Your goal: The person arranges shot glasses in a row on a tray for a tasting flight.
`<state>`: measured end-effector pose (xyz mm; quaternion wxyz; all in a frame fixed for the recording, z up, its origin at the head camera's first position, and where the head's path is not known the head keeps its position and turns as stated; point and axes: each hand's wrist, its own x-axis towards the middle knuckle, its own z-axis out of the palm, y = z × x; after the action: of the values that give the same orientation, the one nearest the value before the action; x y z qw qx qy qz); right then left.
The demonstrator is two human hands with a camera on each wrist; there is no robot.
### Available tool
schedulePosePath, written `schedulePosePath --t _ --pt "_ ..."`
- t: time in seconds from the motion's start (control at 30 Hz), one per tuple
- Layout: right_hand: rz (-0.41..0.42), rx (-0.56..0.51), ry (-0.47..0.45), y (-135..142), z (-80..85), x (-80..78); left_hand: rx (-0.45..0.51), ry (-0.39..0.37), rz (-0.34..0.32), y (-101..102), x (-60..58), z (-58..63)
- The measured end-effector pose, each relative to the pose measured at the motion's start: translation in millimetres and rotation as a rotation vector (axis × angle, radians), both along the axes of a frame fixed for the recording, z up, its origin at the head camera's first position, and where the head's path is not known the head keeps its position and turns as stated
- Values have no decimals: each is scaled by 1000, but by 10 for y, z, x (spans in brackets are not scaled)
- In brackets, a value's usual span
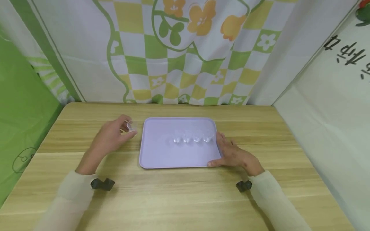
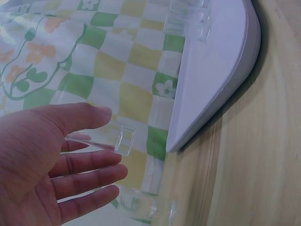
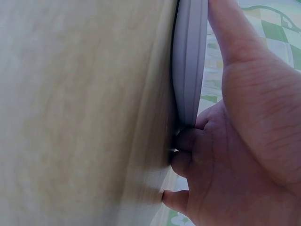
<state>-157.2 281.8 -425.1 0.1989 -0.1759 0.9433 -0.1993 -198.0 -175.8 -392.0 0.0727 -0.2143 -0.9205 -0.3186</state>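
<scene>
My left hand (image 1: 114, 133) is off the left side of the lavender tray (image 1: 156, 157), pinching a small clear cup (image 1: 130, 125) between thumb and fingers. In the left wrist view the cup (image 2: 123, 139) lies sideways, its thick end pointing away from the palm, while the lower fingers stretch out loosely. Several matching clear cups (image 1: 187, 140) stand in a row across the right half of the tray. My right hand (image 1: 232, 155) rests spread against the tray's right end, thumb at the front corner. From the right wrist, the fingertips (image 3: 181, 162) show low beside the tray's outer wall (image 3: 190, 61).
The tray sits on a wood-grain table (image 1: 173, 199). Other clear pieces (image 2: 141, 207) show below the left fingers in the left wrist view. A checked, flowered cloth (image 1: 185, 64) hangs behind the table, with a green sheet (image 1: 23, 106) at left and a white one (image 1: 332, 106) at right.
</scene>
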Motion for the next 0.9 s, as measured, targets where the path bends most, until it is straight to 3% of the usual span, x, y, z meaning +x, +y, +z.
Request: schedulePosePath --t 0.53,0.9 --pt "0 -3 2 -3 14 -6 -37 25 -84 301 -64 -126" --pt "4 -6 2 -2 1 -8 -9 -46 -124 543 -121 -230"
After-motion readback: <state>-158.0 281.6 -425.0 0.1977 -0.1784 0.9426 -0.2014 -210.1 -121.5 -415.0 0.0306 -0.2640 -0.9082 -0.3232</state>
